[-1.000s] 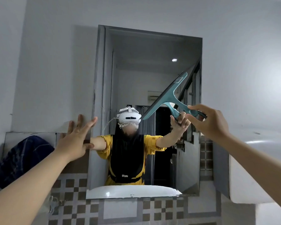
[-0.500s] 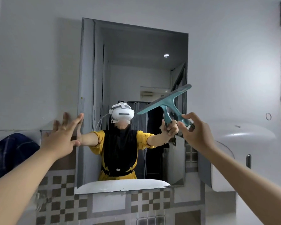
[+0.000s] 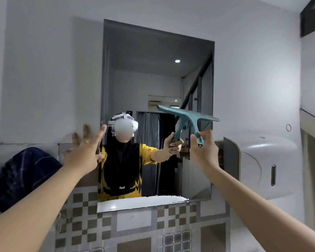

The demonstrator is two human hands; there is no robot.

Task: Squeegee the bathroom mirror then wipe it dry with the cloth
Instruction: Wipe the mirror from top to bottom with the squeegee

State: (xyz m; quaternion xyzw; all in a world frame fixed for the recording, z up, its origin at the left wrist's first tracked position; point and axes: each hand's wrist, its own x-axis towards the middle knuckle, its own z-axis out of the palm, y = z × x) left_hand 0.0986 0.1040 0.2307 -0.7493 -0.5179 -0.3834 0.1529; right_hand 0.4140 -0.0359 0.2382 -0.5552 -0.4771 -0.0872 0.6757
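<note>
A tall rectangular mirror (image 3: 153,73) hangs on the white wall above checked tiles. My right hand (image 3: 203,151) grips the handle of a teal squeegee (image 3: 187,117), whose blade lies nearly level against the mirror's right side at mid height. My left hand (image 3: 85,148) is flat with fingers spread on the wall at the mirror's left edge. A dark blue checked cloth (image 3: 24,177) hangs at the far left, below and left of my left hand. The mirror reflects a person in yellow and black.
A white wall dispenser (image 3: 262,166) juts out right of the mirror, close to my right forearm. A ledge (image 3: 25,145) runs along the wall behind the cloth. Checked tiles (image 3: 135,224) cover the wall below. A dark opening (image 3: 312,17) sits at the top right.
The squeegee blade has swung from steeply tilted to nearly level and come lower on the mirror's right side. My left hand has stayed on the left edge.
</note>
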